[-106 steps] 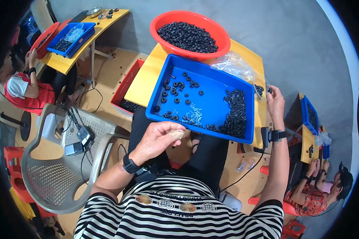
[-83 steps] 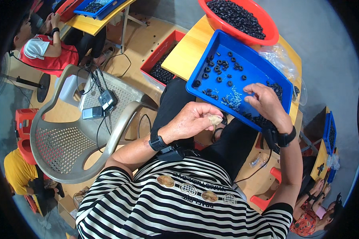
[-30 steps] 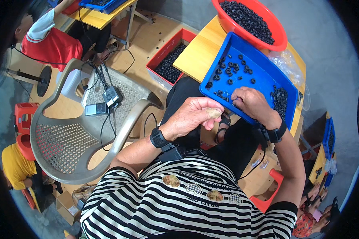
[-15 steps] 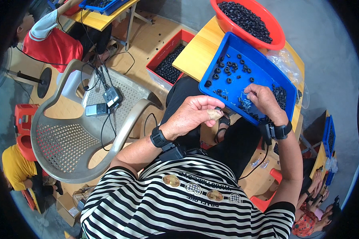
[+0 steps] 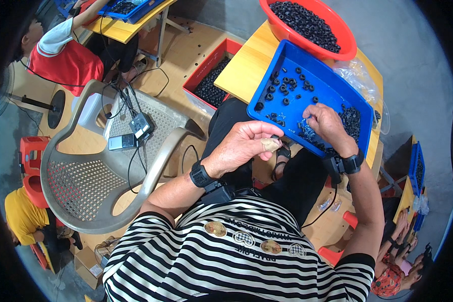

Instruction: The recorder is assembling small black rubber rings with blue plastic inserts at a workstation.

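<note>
My left hand (image 5: 241, 143) is closed in a pinch just off the near left edge of the blue tray (image 5: 332, 85). Between its thumb and fingers is a small black part (image 5: 275, 136), mostly hidden; a beige wrap covers the thumb tip. Over the tray's near side, my right hand (image 5: 328, 125) has its fingertips curled together above tiny pale-blue bits (image 5: 307, 132). Whether those fingertips hold a piece is too small to see. Black ring-shaped parts (image 5: 286, 85) lie scattered in the tray, and a denser pile of small black pieces (image 5: 350, 121) sits along its right side.
Behind the tray, a red basin (image 5: 351, 48) full of black parts stands on the yellow table (image 5: 244, 75), beside a clear plastic bag (image 5: 360, 78). A red box (image 5: 196, 75) of black parts is on the floor. To my left is a grey chair (image 5: 100, 176) with cables and devices. Other people sit around.
The tray, basin and table have shifted slightly left in the picture. My right hand has moved slightly with them, its fingertips still together; my left hand stays put with the small black part.
</note>
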